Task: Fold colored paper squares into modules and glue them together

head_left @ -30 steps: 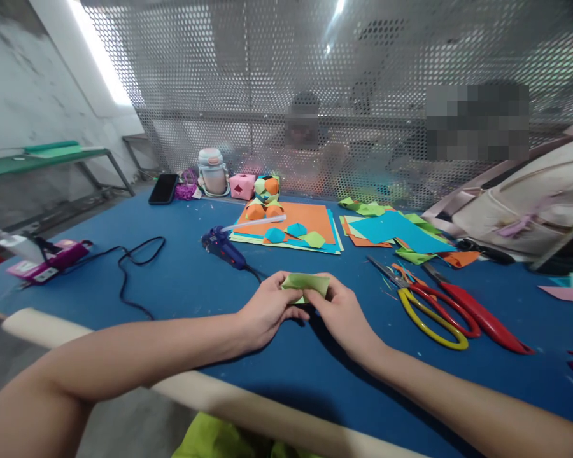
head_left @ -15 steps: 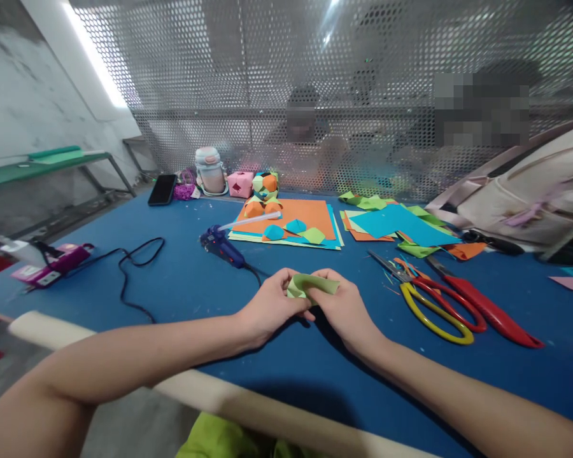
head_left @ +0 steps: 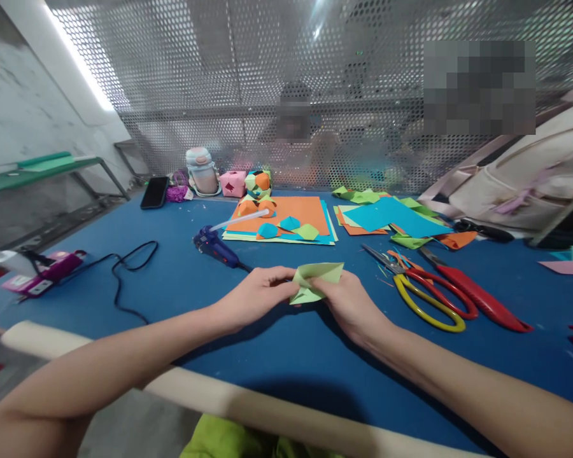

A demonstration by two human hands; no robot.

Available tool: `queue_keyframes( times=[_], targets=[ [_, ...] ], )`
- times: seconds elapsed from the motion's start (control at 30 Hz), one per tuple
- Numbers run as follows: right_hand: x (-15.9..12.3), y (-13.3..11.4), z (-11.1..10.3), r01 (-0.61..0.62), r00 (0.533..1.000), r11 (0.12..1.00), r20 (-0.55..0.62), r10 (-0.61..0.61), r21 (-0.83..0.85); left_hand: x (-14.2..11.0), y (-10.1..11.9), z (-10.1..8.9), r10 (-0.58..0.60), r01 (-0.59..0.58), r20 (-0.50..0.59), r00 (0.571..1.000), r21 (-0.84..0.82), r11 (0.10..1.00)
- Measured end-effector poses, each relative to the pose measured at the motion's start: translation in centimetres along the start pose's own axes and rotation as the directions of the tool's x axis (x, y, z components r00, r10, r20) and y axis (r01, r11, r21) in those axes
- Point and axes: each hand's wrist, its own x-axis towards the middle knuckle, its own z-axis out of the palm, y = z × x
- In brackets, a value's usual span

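Left hand point(head_left: 251, 299) and right hand point(head_left: 358, 308) hold green paper point(head_left: 333, 273) over bench point(head_left: 277, 356), fingers point(head_left: 277, 273) narrow, pinching both sides. Thumbs point(head_left: 284, 292) on top, maybe so fold can't pop open. Glue gun point(head_left: 221, 251) ahead and left of fingers; scissors point(head_left: 397, 270) right, handles nearer, maybe for easy grabbing.

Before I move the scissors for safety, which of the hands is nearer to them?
Right: the right hand is left of the scissors, apart from them; the left hand is farther left.

Paper point(head_left: 325, 271) between left hand point(head_left: 260, 292) and right hand point(head_left: 352, 302), glue gun point(head_left: 218, 247) behind the left, scissors point(head_left: 399, 269) at right
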Motion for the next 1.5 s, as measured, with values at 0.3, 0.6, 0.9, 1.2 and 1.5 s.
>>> queue_keyframes(
  times=[0.3, 0.6, 0.9, 1.2, 1.5],
  targets=[
    [-0.4, -0.2, -0.1, -0.038, 0.999, 0.993, 0.031, 0.035, 0.109, -0.1, -0.6, -0.3, 0.085, -0.085, 0.007, 0.996, 0.218, 0.972],
    [-0.6, -0.2, 0.0, 0.018, 0.998, 1.0, -0.061, -0.019, -0.007, -0.2, -0.7, 0.7, 0.009, -0.001, -0.095, 0.995, 0.09, 0.996],
    [-1.2, -0.4, 0.2, 0.048, 0.995, 0.995, -0.077, -0.055, -0.084, -0.2, -1.4, 0.7, 0.018, -0.012, -0.133, 0.991, 0.039, 0.999],
    [-1.0, -0.6, 0.2, 0.125, 0.975, 0.974, -0.156, -0.156, -0.191, 0.1, -1.7, 1.0, -0.167, 0.159, -0.041, 0.985, -0.161, 0.974],
    [-0.8, -0.3, -0.1, 0.142, 0.971, 0.973, -0.164, -0.172, -0.18, 0.1, -2.1, 1.0, -0.204, 0.207, 0.036, 0.978, -0.206, 0.956]
  ],
)
